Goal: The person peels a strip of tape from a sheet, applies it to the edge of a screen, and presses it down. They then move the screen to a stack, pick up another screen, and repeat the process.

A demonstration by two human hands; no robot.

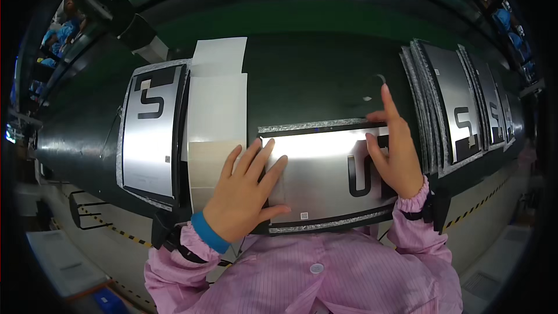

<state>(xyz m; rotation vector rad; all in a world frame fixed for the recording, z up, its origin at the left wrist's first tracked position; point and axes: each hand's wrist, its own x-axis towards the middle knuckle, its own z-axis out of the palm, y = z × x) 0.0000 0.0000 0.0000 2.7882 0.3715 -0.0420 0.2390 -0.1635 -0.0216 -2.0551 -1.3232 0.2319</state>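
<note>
In front of me lies a flat silver metal panel [314,174] with a black U-shaped strip [359,180] on its right part and bubble wrap showing along its far and near edges. My left hand [244,189] rests on the panel's left end, its fingers spread. Over the right end is my right hand [398,154], thumb apart from the stretched index finger, the other fingers partly hidden. A small, pale curved piece [379,77] shows at the index fingertip; whether it sticks there or lies on the table cannot be made out. Just below it is a tiny white scrap [367,99].
White sheets [218,104] and a beige sheet [216,160] lie left of the panel. Farther left, a similar silver panel [148,145] sits on bubble wrap. Stacked panels with bubble wrap [450,99] stand at the right. A dark arm-like fixture [136,32] rises at the back left.
</note>
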